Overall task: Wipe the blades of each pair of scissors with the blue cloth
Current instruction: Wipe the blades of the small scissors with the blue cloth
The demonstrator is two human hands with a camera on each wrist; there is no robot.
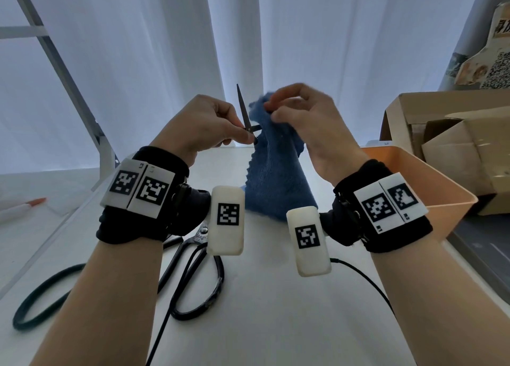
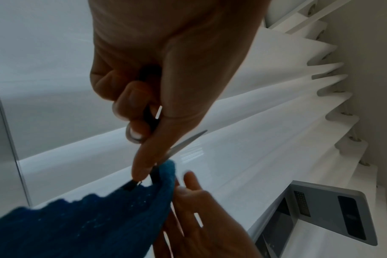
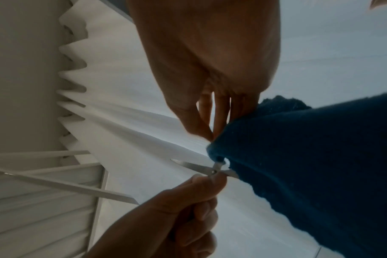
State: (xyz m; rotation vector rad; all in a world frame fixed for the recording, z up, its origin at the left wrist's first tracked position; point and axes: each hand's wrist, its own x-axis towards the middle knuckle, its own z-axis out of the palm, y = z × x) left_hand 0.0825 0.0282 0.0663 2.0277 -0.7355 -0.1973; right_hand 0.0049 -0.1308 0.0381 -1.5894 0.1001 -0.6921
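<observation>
My left hand (image 1: pixel 209 125) grips the handles of small scissors (image 1: pixel 244 111), held up above the table with the blades spread. One bare blade (image 2: pixel 186 141) points up; the other blade goes into the blue cloth (image 1: pixel 276 172). My right hand (image 1: pixel 298 111) pinches the top of the blue cloth (image 3: pixel 309 157) over that blade, and the cloth hangs down to the table. In the right wrist view the scissors' pivot (image 3: pixel 213 172) sits just past my left fingertips. A large pair of black-handled scissors (image 1: pixel 198 269) lies on the table under my left wrist.
An orange plastic bin (image 1: pixel 430 189) stands at the right, with cardboard boxes (image 1: pixel 441 133) behind it. A black cable (image 1: pixel 44 291) loops at the left of the white table (image 1: pixel 276 310). White curtains hang behind. A marker pen (image 1: pixel 24 205) lies far left.
</observation>
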